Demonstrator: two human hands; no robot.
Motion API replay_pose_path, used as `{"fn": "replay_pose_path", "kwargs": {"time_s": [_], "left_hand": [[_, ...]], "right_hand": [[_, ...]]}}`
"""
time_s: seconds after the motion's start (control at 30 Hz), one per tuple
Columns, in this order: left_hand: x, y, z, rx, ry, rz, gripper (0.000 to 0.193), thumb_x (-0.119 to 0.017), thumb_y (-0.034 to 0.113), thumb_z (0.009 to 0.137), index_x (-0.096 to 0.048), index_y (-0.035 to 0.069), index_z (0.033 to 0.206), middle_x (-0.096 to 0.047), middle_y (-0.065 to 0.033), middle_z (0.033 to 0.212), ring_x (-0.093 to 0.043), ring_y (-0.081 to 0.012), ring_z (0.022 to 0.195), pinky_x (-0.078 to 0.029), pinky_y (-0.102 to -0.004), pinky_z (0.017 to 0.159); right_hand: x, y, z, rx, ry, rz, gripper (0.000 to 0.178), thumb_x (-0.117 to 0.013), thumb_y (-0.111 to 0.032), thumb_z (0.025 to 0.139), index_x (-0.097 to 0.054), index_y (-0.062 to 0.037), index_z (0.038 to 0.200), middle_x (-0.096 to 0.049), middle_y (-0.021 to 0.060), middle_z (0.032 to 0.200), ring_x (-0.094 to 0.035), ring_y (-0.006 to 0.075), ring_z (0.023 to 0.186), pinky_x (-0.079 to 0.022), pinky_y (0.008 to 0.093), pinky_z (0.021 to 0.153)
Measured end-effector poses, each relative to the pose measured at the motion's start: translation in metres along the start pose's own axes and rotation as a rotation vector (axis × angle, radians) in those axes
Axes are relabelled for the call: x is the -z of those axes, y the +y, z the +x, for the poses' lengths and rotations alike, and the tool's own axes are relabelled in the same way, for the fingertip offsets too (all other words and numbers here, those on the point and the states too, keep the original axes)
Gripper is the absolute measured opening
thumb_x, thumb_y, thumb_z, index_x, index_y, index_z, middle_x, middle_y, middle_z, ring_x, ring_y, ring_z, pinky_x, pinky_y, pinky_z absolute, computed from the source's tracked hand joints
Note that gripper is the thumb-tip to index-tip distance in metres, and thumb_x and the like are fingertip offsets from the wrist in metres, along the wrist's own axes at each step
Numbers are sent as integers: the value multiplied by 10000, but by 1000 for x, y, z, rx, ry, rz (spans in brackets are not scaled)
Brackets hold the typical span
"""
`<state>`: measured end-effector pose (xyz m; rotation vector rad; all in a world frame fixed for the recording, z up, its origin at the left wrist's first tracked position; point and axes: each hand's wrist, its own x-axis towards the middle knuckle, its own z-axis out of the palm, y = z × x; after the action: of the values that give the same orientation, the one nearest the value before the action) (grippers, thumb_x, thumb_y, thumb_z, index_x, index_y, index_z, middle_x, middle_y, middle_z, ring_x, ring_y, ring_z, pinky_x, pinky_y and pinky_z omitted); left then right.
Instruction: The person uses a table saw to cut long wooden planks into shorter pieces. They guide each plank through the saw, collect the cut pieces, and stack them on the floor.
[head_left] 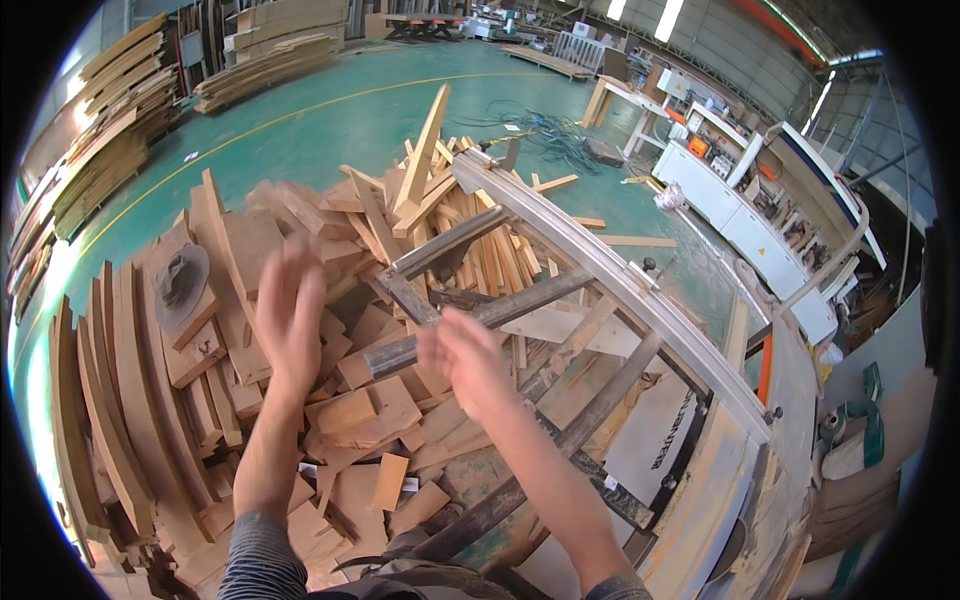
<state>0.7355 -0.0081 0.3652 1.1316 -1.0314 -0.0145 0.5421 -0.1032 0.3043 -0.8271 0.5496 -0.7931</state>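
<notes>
My left hand (pixel 290 318) is raised above a heap of wood offcuts (pixel 370 415), its fingers stretched out and smeared by motion. Nothing shows in it. My right hand (pixel 468 365) hovers over the dark metal frame (pixel 530 300) of a sliding table, close to the end of one bar. Its fingers are blurred but look spread, and no object is visible in them. The two hands are apart. Left of my left hand, a grey hat (pixel 182 286) lies on the wood pieces. A long silver rail (pixel 610 275) edges the frame on its right.
Long curved boards (pixel 125 400) lie at the left. Beyond the frame is a pile of thin sticks (pixel 480 240), with one thick strip (pixel 422 150) jutting up. Tangled cables (pixel 550 135) lie on the green floor (pixel 330 125). A white machine (pixel 740 215) stands at the right; board stacks (pixel 110 120) stand far left.
</notes>
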Motion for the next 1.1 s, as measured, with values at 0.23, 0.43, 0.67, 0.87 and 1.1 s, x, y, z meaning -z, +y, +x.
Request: {"fn": "replay_pose_path", "kwargs": {"time_s": [0.23, 0.43, 0.67, 0.87, 1.1], "left_hand": [[119, -145, -225, 600, -252, 384, 256, -675, 48, 900, -632, -30, 1140, -695, -86, 921, -665, -145, 856, -546, -303, 783], [25, -106, -297, 753, -478, 113, 211, -672, 72, 930, -663, -28, 1116, -718, -70, 960, -671, -128, 898, -537, -290, 830], [-87, -22, -328, 455, -1109, -220, 170, -650, 47, 964, -638, -6, 1124, -665, -32, 1005, -617, -108, 951, -510, -269, 831], [-97, 60, -464, 196, -1353, -425, 134, -632, 77, 990, -652, -10, 1089, -650, -34, 1002, -619, -118, 922, -507, -288, 831], [-8, 210, -622, 404, -1979, -717, 276, -685, 163, 982, -660, -49, 1157, -689, -58, 1002, -626, -95, 898, -516, -261, 790]], "right_hand": [[148, 105, -199, -114, 196, -341, 384, -646, -136, 983, -572, 55, 1309, -681, 81, 948, -606, 126, 779, -506, 287, 708], [186, 176, -427, -354, 944, -239, 394, -667, -126, 939, -589, 59, 1278, -675, 87, 861, -651, 132, 765, -542, 275, 650], [93, 264, -537, -25, 1393, -170, 269, -657, -159, 925, -696, 29, 1113, -632, 37, 785, -577, 111, 681, -452, 269, 590], [-27, 373, -625, -23, 1750, -277, 363, -690, -245, 910, -689, -27, 1201, -749, 163, 1009, -726, 214, 900, -557, 330, 800], [-105, 471, -709, 32, 2162, 51, 462, -711, -238, 904, -651, 45, 1264, -750, 148, 992, -702, 182, 844, -558, 335, 735]]}}
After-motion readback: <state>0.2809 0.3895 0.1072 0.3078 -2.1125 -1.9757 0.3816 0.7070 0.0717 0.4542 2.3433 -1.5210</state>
